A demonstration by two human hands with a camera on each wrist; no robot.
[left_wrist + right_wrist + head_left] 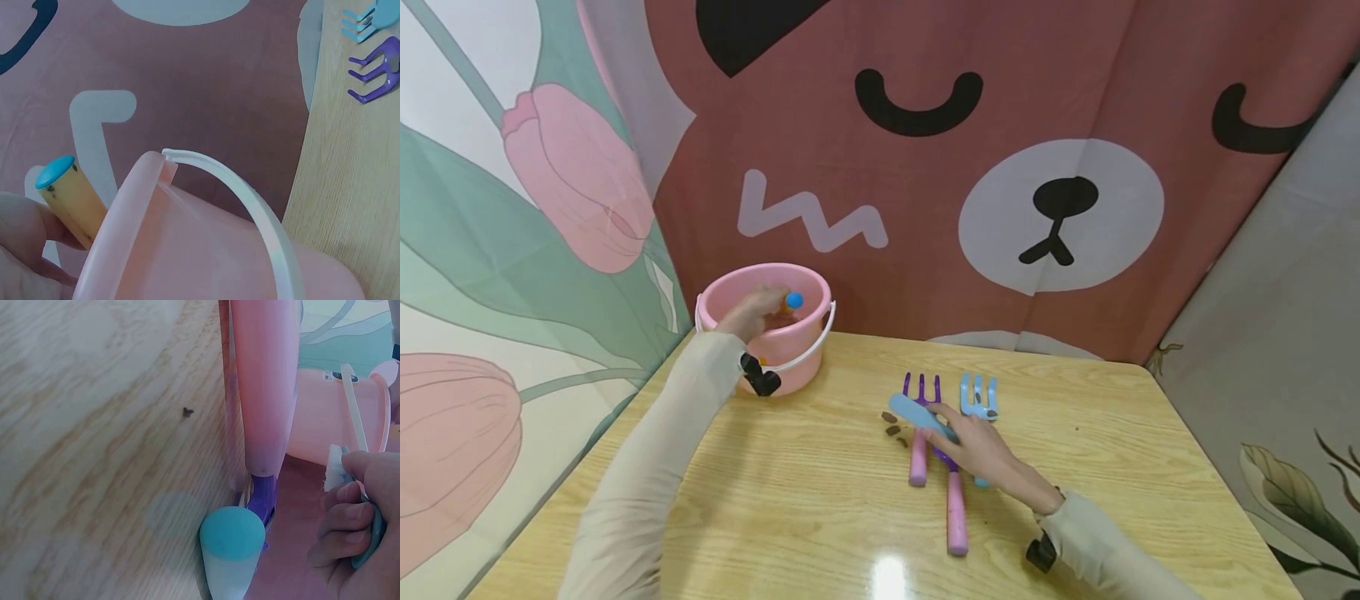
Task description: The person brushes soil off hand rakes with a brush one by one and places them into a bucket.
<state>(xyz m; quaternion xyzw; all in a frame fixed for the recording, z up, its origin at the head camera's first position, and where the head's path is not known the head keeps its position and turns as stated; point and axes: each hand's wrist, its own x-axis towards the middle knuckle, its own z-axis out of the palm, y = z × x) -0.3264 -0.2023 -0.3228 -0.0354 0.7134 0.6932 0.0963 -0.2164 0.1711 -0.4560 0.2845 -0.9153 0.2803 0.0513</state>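
At nine o'clock, left grip (754, 313) pinches an orange handle (76, 203) inside bucket (792, 340); at five, right grip (981, 446) clasps brush (916, 412), seemingly keeping bristles (334, 470) free.

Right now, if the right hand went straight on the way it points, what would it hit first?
Probably the pink bucket, though depth is hard to judge; the light blue brush in the right hand would lead.

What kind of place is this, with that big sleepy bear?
Probably an indoor corner set up for play: a wood-grain table stands against a bear-print cloth, with a pink bucket and a light-blue hand rake on it.
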